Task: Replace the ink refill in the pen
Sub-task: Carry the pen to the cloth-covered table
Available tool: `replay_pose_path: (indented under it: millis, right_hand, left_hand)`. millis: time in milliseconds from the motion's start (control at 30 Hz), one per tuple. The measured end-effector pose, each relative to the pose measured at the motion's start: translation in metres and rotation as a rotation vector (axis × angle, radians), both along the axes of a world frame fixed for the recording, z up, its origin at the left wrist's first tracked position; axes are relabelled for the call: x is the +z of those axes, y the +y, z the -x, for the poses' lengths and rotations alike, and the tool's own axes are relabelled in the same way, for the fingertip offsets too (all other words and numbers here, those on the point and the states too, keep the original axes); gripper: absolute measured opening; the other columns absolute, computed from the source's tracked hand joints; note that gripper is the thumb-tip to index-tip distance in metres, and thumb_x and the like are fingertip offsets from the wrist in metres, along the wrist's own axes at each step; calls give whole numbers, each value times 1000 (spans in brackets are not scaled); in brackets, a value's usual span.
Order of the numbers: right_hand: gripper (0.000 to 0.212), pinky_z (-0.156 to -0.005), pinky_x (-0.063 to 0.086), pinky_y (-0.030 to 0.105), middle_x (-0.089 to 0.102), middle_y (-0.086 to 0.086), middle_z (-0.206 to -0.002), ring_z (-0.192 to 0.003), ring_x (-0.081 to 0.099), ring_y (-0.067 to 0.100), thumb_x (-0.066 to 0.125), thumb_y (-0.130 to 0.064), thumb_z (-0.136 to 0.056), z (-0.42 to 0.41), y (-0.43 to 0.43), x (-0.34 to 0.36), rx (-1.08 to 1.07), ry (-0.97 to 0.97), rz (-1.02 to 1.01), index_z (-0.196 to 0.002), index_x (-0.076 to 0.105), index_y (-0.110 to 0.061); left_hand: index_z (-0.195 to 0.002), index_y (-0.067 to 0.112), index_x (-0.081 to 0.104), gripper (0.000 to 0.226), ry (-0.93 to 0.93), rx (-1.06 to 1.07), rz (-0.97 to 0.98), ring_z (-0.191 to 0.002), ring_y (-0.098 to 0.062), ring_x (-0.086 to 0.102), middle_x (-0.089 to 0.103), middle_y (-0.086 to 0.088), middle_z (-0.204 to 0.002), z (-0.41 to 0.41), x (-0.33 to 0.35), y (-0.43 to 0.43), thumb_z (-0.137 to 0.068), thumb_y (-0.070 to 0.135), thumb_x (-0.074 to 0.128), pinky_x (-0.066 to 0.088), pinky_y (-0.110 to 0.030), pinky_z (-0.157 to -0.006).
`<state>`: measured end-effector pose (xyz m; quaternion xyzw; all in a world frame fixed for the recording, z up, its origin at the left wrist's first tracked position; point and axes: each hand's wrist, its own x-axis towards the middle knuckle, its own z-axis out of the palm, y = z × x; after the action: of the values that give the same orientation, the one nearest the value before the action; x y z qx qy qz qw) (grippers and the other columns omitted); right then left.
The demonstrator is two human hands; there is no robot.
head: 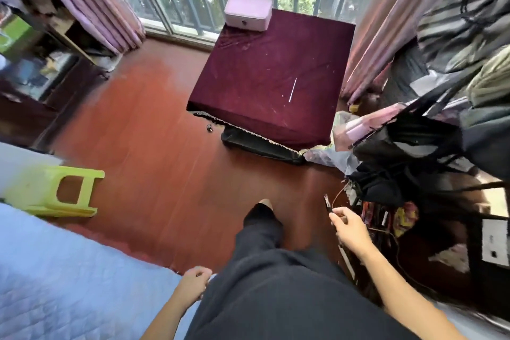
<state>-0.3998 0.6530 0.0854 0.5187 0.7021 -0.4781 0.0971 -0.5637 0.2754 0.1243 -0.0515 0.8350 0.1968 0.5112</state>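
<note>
1. The right hand (349, 226) pinches a thin dark pen (327, 203) between thumb and fingertips. It grips the lower end, and the rest of the pen stands up and away from the hand, toward the window.
2. The left hand (194, 283) is loosely curled beside the person's dark trouser leg (265, 232), at the edge of the blue quilted bed (69, 270). I cannot tell if it holds anything; nothing shows in it.
3. A thin white stick, probably the ink refill (292, 90), lies on the low table with the dark red cloth (248, 69). It is near the table's right edge, somewhat toward the near corner, and lies flat and alone on the cloth.
4. The long axis of the refill runs from the near side to the far side of the table, leaning a little to the right. Its near end points roughly toward the person.
5. From the grip, the refill lies ahead and slightly to the left, well apart, across open wooden floor (154, 132). The right hand is nearer to it, but this hand is busy with the pen, so I judge that the free left hand would have to reach across.
6. A pink box (247, 12) sits at the far left corner of the table, far from the refill.
7. Dark bags and hanging clothes (408, 152) crowd the right side, close to the table's right edge. A green stool (63, 190) lies on its side at the left, out of the way.
</note>
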Motion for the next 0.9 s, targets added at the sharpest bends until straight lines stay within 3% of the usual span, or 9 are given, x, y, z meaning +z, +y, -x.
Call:
replay_pose_path:
  millis: [100, 167, 300, 400, 533, 667, 767, 900]
  right_hand:
    - [4, -87, 56, 44, 76, 15, -97, -82, 65, 26, 66, -18, -105, 29, 16, 0, -16, -16, -16, -108, 69, -20]
    - [4, -81, 55, 42, 76, 16, -97, -78, 63, 26, 66, -18, -105, 50, 28, 1, -37, -13, -3, -107, 68, -21]
    - [5, -79, 55, 44, 75, 14, -93, -74, 61, 27, 67, -19, -104, 87, 47, 0, -74, -29, -5, -102, 69, -23]
    - [10, -82, 57, 44, 75, 14, -90, -75, 64, 28, 67, -19, -104, 117, 62, -3, -77, -36, -5, -97, 68, -26]
    - [4, -83, 58, 49, 75, 13, -93, -76, 65, 29, 68, -21, -104, 161, 89, -16, -87, -35, 27, -106, 70, -20]
    - [1, -85, 58, 47, 76, 10, -94, -79, 67, 30, 70, -22, -102, 208, 114, -23, -122, -23, 46, -103, 70, -23]
    - [12, -87, 58, 45, 74, 5, -88, -80, 69, 30, 72, -21, -101, 245, 132, -24, -110, -6, 37, -93, 67, -29]
    - [5, -83, 56, 44, 72, 3, -85, -77, 65, 26, 72, -22, -100, 284, 143, -18, -163, 6, 59, -97, 68, -24]
  left_hand:
    - [-79, 9, 59, 25, -2, -4, 4, -47, -8, 46, 56, -3, -65, 56, -8, 30, -103, 4, 50, 34, -9, -35]
    - [-88, 4, 60, 19, -29, 64, -53, -44, -13, 49, 59, -8, -67, 98, -9, 62, -103, 4, 49, 38, -15, -38]
    - [-85, 6, 61, 22, 8, 87, -151, -52, -17, 50, 60, -11, -70, 179, 1, 134, -104, 3, 50, 41, -16, -39]
    - [-98, 6, 65, 14, 43, 96, -246, -56, -14, 54, 63, -10, -77, 232, 11, 187, -104, 10, 52, 41, -10, -41]
    - [-112, 5, 65, 17, 80, 55, -278, -58, -11, 56, 65, -4, -81, 281, 14, 231, -106, 14, 52, 43, -15, -51]
    - [-111, 4, 65, 18, 65, 43, -173, -57, -11, 56, 64, -4, -79, 306, 10, 238, -105, 11, 51, 43, -15, -50]
    - [-103, 6, 67, 15, 52, 49, -114, -58, -13, 54, 64, -6, -79, 322, 0, 231, -103, 9, 52, 43, -16, -49]
    - [-91, 12, 71, 17, 59, -25, -30, -69, -20, 58, 68, -3, -78, 345, -9, 213, -100, 10, 57, 44, -28, -68]
